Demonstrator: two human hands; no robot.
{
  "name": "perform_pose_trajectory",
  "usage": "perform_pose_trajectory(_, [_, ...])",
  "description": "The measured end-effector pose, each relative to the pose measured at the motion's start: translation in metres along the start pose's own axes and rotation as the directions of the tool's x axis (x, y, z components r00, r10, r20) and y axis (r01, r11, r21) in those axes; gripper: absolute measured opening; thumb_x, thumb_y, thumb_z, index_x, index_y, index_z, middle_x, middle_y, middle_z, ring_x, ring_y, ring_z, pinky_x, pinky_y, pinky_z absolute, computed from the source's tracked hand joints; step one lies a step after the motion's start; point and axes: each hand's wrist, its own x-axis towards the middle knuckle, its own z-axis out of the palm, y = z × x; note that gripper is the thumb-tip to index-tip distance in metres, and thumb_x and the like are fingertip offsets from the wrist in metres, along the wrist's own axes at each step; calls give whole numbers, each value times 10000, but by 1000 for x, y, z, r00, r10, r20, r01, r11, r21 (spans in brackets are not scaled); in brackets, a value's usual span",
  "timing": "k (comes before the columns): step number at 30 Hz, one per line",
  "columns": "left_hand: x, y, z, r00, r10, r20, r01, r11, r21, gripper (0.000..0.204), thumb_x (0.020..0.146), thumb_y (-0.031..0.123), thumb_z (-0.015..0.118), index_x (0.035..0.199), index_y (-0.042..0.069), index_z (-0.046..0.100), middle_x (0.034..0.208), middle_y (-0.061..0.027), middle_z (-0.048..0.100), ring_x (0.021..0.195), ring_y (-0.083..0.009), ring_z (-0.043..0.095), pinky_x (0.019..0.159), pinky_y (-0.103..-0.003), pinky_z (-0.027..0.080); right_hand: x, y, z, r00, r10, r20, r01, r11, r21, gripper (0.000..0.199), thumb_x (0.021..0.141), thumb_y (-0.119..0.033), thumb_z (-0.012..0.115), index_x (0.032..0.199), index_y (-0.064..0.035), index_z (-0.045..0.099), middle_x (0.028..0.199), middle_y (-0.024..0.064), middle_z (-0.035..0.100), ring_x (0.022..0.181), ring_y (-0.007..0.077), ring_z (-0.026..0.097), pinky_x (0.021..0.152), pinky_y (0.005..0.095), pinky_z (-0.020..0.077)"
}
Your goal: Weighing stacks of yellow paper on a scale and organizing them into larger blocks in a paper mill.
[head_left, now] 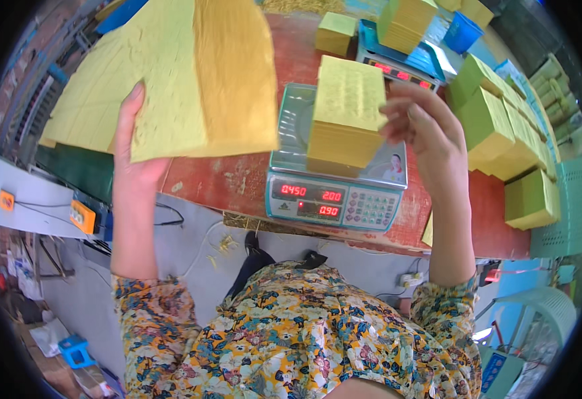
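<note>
Raised at the upper left, my left hand grips a thick stack of yellow paper sheets, its thumb on the near face and the other fingers hidden behind. On the pan of a digital scale with lit red digits sits a squared block of yellow paper. My right hand is beside that block's right edge, fingers loosely bent and apart, holding nothing visible. Whether its fingertips touch the block I cannot tell.
The red table carries a second scale with another paper stack behind. Several yellow paper blocks line the right side, next to a green plastic crate. A blue bin stands at the back.
</note>
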Motion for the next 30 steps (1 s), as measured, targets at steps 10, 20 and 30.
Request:
perform_pose_trajectory(10, [14, 16, -146, 787, -615, 39, 422, 585, 693, 897, 748, 314, 737, 1490, 14, 334, 1418, -157, 471, 1296, -236, 467, 1071, -381, 396, -4, 36, 151, 878, -62, 475, 238, 917, -320, 310, 865, 19, 630, 1175, 7, 629, 1032, 138, 679, 885, 198, 685, 760, 291, 545])
perform_pose_trajectory(20, [147, -30, -147, 205, -964, 172, -84, 158, 984, 965, 740, 367, 794, 1518, 50, 319, 1439, -151, 487, 1325, -229, 457, 1100, -347, 365, 129, 141, 230, 722, 394, 568, 249, 618, -746, 755, 804, -497, 711, 1321, 21, 525, 1201, 247, 627, 1121, 375, 605, 964, 413, 468])
perform_pose_trajectory(30, [64, 31, -200, 994, -48, 96, -39, 671, 740, 446, 956, 237, 599, 1324, -2, 522, 1202, -109, 605, 1085, -157, 569, 956, -302, 437, 112, 185, 218, 560, 640, 526, -183, 715, -674, 649, 839, -510, 657, 1238, -1, 614, 1148, 201, 678, 1061, 281, 651, 925, 379, 482])
